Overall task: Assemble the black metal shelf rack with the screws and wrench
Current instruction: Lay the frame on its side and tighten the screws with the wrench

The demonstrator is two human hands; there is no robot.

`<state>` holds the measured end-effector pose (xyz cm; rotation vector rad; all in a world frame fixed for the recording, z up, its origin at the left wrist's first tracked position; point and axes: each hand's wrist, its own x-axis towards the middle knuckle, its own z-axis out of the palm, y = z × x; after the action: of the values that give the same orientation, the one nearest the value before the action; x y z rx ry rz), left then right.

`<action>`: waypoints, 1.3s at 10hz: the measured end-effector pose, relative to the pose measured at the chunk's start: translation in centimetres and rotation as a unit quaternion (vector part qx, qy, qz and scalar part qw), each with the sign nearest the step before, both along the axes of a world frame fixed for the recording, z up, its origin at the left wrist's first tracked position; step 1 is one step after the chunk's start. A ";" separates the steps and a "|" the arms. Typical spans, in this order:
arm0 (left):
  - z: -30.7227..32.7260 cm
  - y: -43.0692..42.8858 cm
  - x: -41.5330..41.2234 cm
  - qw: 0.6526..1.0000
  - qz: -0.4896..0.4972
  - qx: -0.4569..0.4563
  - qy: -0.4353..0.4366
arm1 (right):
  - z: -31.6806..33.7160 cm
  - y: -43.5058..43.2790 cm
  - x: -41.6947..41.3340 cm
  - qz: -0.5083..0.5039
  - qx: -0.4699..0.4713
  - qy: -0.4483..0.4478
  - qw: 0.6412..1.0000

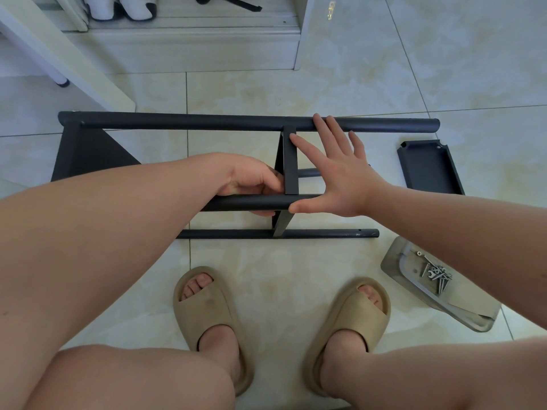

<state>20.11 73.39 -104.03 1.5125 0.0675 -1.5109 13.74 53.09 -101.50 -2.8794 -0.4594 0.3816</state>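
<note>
The black metal rack (189, 122) lies on its side on the tiled floor, with long round tubes running left to right and a shelf panel (290, 164) standing upright between them. My left hand (251, 182) grips the near upper tube (242, 202) just left of that panel. Held flat with spread fingers, my right hand (334, 170) touches the panel with its index finger, and its thumb lies on the tube's end. A loose black shelf tray (429, 168) lies to the right. Screws and a small wrench (435, 275) sit in a clear plastic package (461, 313).
My two feet in tan slippers (213, 324) stand just in front of the rack. A white table leg (59, 59) slants in at the upper left. A white cabinet base (192, 48) with shoes runs along the back. Bare tiles (473, 69) lie to the upper right.
</note>
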 end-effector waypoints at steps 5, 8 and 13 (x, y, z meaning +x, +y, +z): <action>0.3 -0.4 -0.2 0.999 -0.021 0.033 -0.026 | -0.2 -0.1 0.0 0.003 0.003 -0.006 1.000; 0.2 -0.4 -0.3 1.000 -0.012 0.004 -0.026 | -0.2 -0.1 0.1 0.001 0.004 -0.002 1.000; 0.4 -0.4 -0.2 0.997 -0.032 0.065 -0.012 | -0.2 -0.1 0.1 0.003 -0.002 -0.002 1.000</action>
<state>19.95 73.01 -103.66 1.6504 0.1066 -1.5640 13.80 53.01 -101.68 -2.8830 -0.4672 0.3784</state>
